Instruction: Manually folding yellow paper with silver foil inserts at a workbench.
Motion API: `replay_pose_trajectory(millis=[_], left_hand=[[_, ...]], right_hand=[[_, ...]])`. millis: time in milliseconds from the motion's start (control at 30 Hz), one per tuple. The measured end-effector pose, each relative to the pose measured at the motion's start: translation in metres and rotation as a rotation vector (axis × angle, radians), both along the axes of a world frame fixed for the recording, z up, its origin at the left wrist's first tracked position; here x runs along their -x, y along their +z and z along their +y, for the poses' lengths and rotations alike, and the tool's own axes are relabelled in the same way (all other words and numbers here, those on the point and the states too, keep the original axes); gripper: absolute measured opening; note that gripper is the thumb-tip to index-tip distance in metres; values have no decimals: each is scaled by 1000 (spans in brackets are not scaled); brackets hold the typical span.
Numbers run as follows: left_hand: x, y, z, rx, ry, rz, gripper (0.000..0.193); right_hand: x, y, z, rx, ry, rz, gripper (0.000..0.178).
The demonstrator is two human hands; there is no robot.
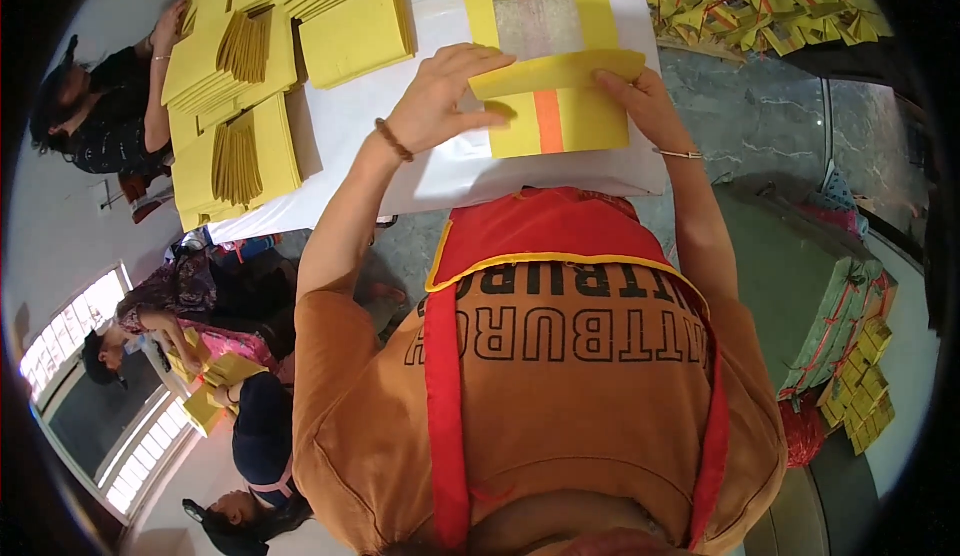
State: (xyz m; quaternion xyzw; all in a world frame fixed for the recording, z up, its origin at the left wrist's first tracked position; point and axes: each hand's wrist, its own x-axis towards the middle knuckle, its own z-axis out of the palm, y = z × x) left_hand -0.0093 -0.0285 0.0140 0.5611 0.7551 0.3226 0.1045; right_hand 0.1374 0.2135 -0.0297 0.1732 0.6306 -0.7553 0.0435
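A yellow paper sheet (590,126) lies on the white-covered table before me, with an orange stripe and a silvery-grey square (540,24) on it. Across its middle a folded flap (555,72) stands slightly raised. My left hand (440,96) rests at the flap's left end, fingers stretched out and thumb apart. At the other end my right hand (645,101) pinches the flap, thumb on top and the other fingers partly hidden behind the paper.
Yellow paper stacks (355,41) and folded bundles (238,161) cover the table's left side. Yellow folded pieces (760,1) heap at the far right. A green tied bale (790,286) stands to my right. Several people sit at left, one holding yellow paper (225,371).
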Motion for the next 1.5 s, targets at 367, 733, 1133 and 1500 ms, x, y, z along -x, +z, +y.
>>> replay_pose_trajectory(millis=[367, 733, 1133, 1500], left_hand=[[-6, -32, -4, -87, 40, 428, 41], [-37, 1, -13, -83, 29, 436, 35], [-47, -21, -5, 47, 422, -345, 21], [-17, -36, 13, 23, 558, -1167, 26]], right_hand=[[3, -3, 13, -1287, 179, 552, 30], [-24, 39, 6, -1319, 274, 660, 25], [-20, 24, -26, -355, -131, 177, 46], [-2, 36, -21, -788, -78, 157, 31]])
